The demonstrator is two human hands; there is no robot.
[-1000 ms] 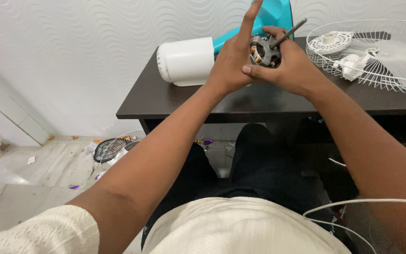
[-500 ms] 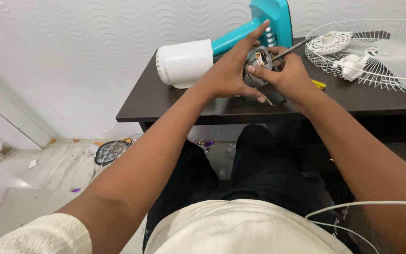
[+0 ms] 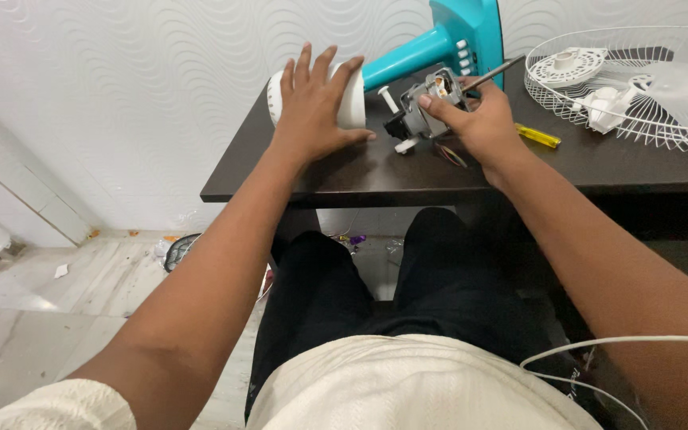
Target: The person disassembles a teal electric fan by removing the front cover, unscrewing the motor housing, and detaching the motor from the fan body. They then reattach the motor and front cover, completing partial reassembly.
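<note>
At the upper middle of the frame, a small fan motor (image 3: 428, 107) is held just above the dark counter (image 3: 376, 171) by the right hand (image 3: 475, 119). The grip is closed around the motor's right side, thumb laid across the front and fingers wrapped behind, so that the metal shaft (image 3: 494, 74) is left free and points up to the right. A loose bundle of thin wires (image 3: 449, 154) hangs from the motor onto the counter below it, which suits a motor lifted clear of its housing.

To the left, the left hand (image 3: 316, 103) is laid flat, fingers spread and open, on the white housing (image 3: 336, 99), which lies on its side; nothing is gripped, and the palm appears to be placed there to steady the rounded shell against rolling. The housing is joined to a teal fan stand (image 3: 439, 40) that runs toward the top of the frame.

A yellow-handled screwdriver (image 3: 537, 136) lies just right of the right hand, within easy reach. At the upper right, a white wire guard (image 3: 678, 119) rests flat, with white plastic parts (image 3: 599, 107) collected in it.
</note>
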